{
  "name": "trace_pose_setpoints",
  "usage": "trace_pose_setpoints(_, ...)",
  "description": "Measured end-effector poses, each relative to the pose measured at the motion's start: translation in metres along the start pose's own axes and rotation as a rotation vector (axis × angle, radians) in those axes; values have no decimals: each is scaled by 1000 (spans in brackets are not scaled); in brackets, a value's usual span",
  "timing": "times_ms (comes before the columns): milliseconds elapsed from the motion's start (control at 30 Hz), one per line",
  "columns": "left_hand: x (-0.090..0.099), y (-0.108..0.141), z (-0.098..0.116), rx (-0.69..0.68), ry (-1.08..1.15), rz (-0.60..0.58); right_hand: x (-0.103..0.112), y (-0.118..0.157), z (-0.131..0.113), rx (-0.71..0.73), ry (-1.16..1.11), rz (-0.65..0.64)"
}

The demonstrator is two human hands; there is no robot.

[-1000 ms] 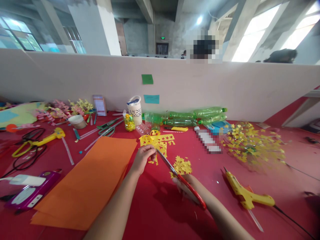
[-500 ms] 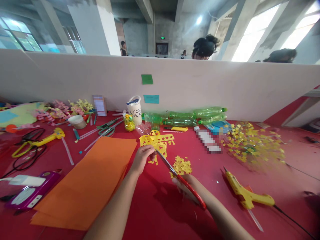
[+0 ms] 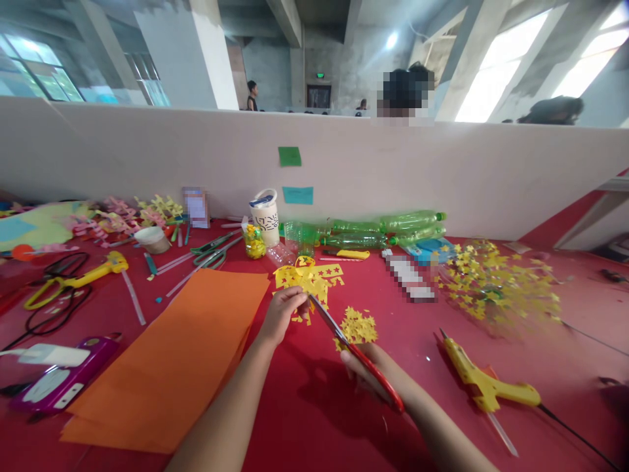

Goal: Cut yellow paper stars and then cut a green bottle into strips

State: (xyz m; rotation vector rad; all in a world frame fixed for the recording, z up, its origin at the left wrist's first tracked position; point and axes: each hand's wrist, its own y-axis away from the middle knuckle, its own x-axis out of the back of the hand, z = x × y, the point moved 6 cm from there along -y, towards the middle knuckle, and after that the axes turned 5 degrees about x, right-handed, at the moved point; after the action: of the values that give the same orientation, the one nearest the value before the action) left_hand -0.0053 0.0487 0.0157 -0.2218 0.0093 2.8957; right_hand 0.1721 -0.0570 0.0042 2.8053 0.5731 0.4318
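Note:
My right hand is wrapped around red-handled scissors. Their blades look closed and point up and left, the tip at the fingers of my left hand. Those left fingers are pinched together; whatever is in them is too small or hidden to make out. Just beyond lie yellow paper sheets with star-shaped holes. A heap of small yellow paper stars sits on the red table, above my right hand and partly behind the scissors.
Orange sheets lie left, near a purple power strip. A yellow glue gun rests at right, below a spray of yellow stars. Green bottles, a white cup and a yellow cutter line the back, before a white partition.
My hands and the scissors have barely shifted; the left hand sits slightly more to the right, its fingers still pinched. Beyond the partition, a person in the distance has moved right.

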Motion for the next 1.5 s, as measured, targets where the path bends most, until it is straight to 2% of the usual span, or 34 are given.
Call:
trace_pose_setpoints(400, -10, 3, 6, -19, -64, -48, -4, 1, 0, 16, -66, 1)
trace_pose_setpoints(700, -10, 4, 3, -29, -58, -7, -2, 3, -6, 48, -57, -8)
trace_pose_setpoints(967, -15, 7, 8, -44, -96, 19, -6, 1, 3, 17, -78, 36)
trace_pose_setpoints(1200, -16, 6, 2, -51, -83, 62, -7, -1, 6, -10, -74, 17)
trace_pose_setpoints(1500, -17, 6, 0, -48, -67, 53, -8, 0, 6, -3, -100, 51)
